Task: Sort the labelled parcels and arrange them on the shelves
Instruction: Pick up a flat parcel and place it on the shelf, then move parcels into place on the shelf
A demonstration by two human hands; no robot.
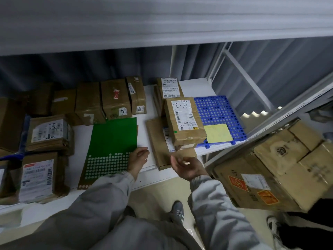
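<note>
We're in a parcel storeroom, a courier pick-up point by the look of it: a white metal shelf (163, 170) carries brown taped parcels (115, 98) with barcoded shipping labels and small number stickers, one parcel (184, 121) marked by hand on its label. A green sheet of round stickers (111, 141) lies among them. To the right, big cartons (277, 165) sit stacked, and a grey curtain (270, 69) hangs behind the racking.

Green sheet (113, 139) dotted white, blue perforated mat (219, 112), yellow note (217, 133), brown parcels (183, 120).
</note>
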